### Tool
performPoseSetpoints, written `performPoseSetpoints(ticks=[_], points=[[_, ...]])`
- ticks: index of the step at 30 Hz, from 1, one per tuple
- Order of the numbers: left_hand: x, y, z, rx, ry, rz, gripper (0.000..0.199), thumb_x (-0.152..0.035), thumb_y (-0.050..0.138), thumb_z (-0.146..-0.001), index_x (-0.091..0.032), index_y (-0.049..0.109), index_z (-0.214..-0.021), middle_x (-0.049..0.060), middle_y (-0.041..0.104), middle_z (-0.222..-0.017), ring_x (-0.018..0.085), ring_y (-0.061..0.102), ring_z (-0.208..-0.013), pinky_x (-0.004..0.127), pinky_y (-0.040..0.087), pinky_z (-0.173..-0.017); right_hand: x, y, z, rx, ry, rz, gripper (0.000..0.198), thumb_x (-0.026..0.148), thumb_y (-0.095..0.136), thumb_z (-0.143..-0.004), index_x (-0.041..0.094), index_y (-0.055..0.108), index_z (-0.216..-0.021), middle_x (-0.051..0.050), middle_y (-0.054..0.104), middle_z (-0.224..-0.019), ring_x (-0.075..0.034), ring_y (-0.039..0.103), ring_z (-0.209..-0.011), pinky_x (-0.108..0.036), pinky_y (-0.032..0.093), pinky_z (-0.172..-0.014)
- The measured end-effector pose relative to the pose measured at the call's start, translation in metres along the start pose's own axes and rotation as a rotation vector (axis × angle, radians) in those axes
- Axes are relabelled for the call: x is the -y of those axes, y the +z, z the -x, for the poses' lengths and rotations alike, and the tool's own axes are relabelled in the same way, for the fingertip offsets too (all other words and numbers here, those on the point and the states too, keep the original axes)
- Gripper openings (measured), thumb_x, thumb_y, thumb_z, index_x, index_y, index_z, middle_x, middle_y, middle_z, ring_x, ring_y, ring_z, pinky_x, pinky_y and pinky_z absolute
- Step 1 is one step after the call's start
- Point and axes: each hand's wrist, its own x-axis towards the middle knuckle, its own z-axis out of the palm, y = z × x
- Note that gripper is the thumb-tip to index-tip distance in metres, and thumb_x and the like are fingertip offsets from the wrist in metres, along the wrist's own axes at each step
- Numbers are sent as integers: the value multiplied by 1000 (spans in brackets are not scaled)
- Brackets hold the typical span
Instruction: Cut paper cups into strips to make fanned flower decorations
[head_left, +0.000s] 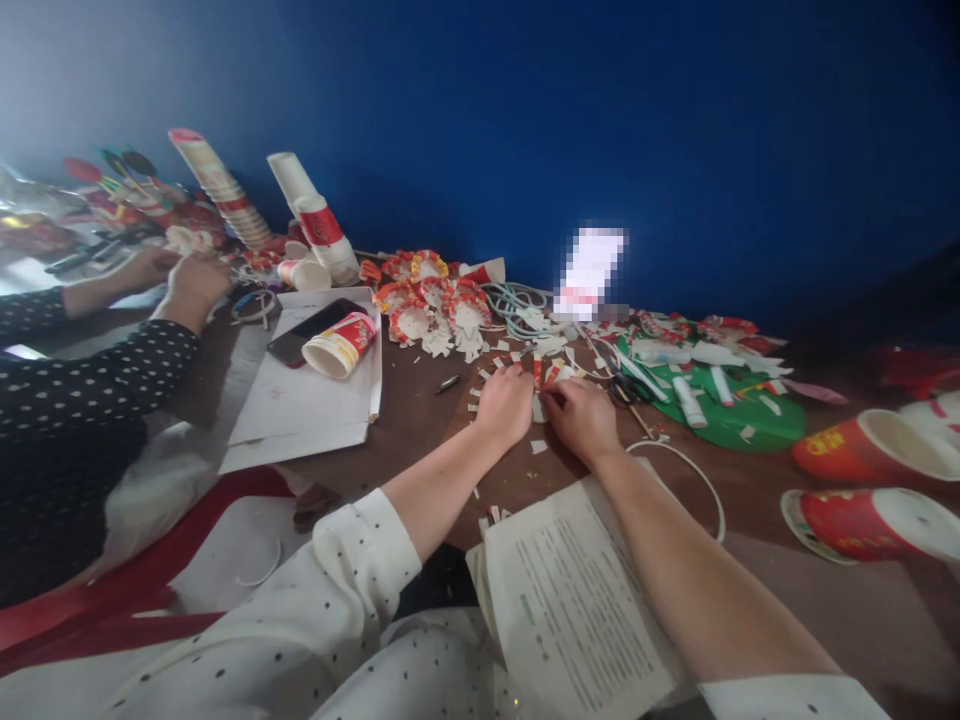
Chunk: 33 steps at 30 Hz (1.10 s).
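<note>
A paper cup cut into splayed strips [538, 374] lies on the table, its white and red-yellow ends fanning out around my hands. My left hand [507, 406] lies over its left side, fingers bent and closed on it, with much of the cup hidden underneath. Close by on the right, my right hand [586, 418] is curled, with thumb and fingers pinched at the cup's strips. Loose white paper scraps [538, 447] are scattered around both hands. Just beyond my right hand rest dark-handled scissors [628, 388].
Fringed cup flowers [431, 300] are heaped behind, near coiled cords [517, 305] and a lit, blurred screen [591, 270]. Cup stacks [324, 232], a phone [311, 335] and a co-worker's hands [196, 285] are left. A green disc [739, 420] and red cups [870, 445] stand right.
</note>
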Motion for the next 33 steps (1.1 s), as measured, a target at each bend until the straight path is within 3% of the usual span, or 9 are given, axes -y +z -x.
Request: performPoseSetpoints(ticks=[11, 15, 19, 23, 26, 29, 31, 33], points=[[-2, -6, 3, 27, 14, -43, 29, -10, 39, -88, -13, 66, -98, 15, 65, -106, 26, 59, -103, 37, 45, -94, 5, -1, 5, 6, 2, 64, 24, 32, 55, -91, 20, 76, -89, -10, 71, -91, -23, 60, -83, -32, 35, -72], [-1, -2, 5, -11, 7, -27, 29, -13, 37, -92, -14, 65, -98, 14, 64, -107, 25, 58, -103, 37, 45, -93, 4, -4, 7, -74, -14, 20, 30, 36, 50, -95, 21, 76, -93, -10, 71, -91, -24, 60, -87, -33, 36, -77], [7, 1, 1, -184, -39, 60, 24, -20, 42, -94, -14, 65, -100, 12, 64, -104, 25, 57, -101, 37, 43, -94, 1, -10, 7, -299, -17, -134, 37, 35, 40, -100, 17, 69, -115, -12, 71, -101, -24, 61, -96, -34, 39, -87], [16, 0, -3, -383, -90, 147, 23, -25, 43, -96, -17, 64, -102, 11, 64, -102, 23, 56, -101, 36, 43, -94, 0, -11, 8, -408, 0, -214, 35, 34, 38, -99, 15, 67, -108, -14, 70, -100, -24, 62, -95, -35, 43, -89], [19, 0, -6, -452, -99, 172, 23, -26, 43, -96, -18, 64, -101, 10, 64, -101, 23, 57, -101, 36, 43, -93, 3, -9, 12, -377, 27, -241, 35, 39, 40, -98, 17, 67, -98, -12, 71, -92, -22, 64, -86, -31, 45, -79], [19, -1, -8, -482, -97, 179, 23, -25, 42, -97, -18, 64, -99, 10, 65, -101, 23, 57, -100, 36, 42, -94, 9, -7, 16, -244, 0, -306, 36, 43, 43, -97, 20, 68, -84, -7, 69, -74, -19, 63, -68, -29, 43, -66], [18, -2, -9, -486, -101, 184, 23, -24, 42, -96, -18, 64, -100, 10, 65, -101, 22, 57, -101, 35, 41, -95, 14, -6, 17, -152, -27, -419, 35, 44, 47, -95, 20, 68, -79, -6, 69, -71, -18, 63, -66, -29, 43, -66], [17, -2, -9, -493, -104, 190, 24, -24, 42, -97, -18, 64, -101, 10, 65, -102, 22, 57, -103, 35, 41, -96, 18, -7, 15, -93, 50, -622, 31, 47, 54, -92, 21, 69, -84, -5, 70, -74, -18, 63, -66, -29, 45, -65]])
